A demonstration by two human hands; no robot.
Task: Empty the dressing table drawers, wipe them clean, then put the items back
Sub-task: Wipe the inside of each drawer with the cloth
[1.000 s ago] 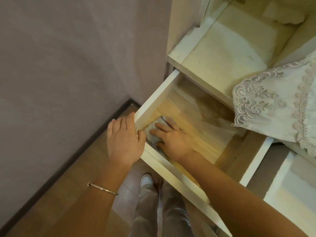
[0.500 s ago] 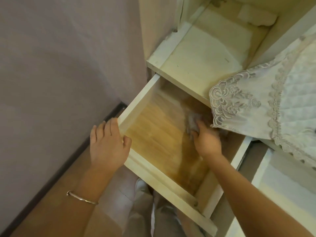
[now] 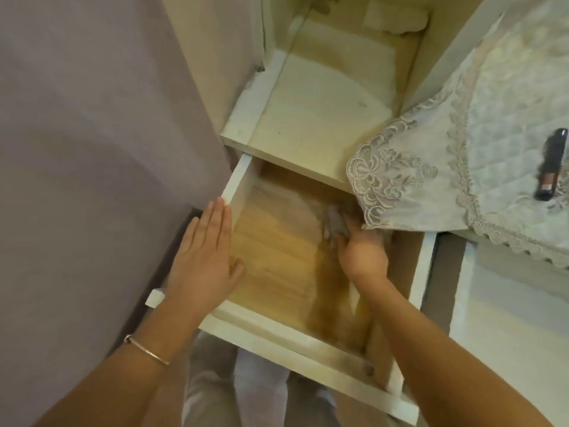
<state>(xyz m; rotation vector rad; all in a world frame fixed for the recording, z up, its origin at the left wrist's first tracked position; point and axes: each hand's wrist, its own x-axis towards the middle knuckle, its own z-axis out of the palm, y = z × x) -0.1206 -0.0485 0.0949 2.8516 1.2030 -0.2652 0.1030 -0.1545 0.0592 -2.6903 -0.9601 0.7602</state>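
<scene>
A pulled-out drawer [image 3: 234, 186] of the dressing table, white-walled with a bare wooden bottom, fills the middle of the view. My left hand [image 3: 204, 257] rests flat with straight fingers on the drawer's left wall near the front corner. Inside the drawer my right hand [image 3: 361, 251] presses a grey cloth [image 3: 334, 221] against the bottom at the far right, under the hanging lace cover. Part of the cloth is hidden by my fingers. Nothing else lies in the drawer.
A lace-edged quilted cover [image 3: 431, 180] hangs over the table top at right, with a dark bottle [image 3: 551, 164] lying on it. An open shelf [image 3: 323, 112] sits above the drawer. A mauve wall [image 3: 92, 149] stands close at left. Another white drawer front [image 3: 508, 303] is at right.
My right hand swept the cloth from the near left corner to the far right of the drawer. My left hand loosened from gripping the front corner to lying flat along the left wall.
</scene>
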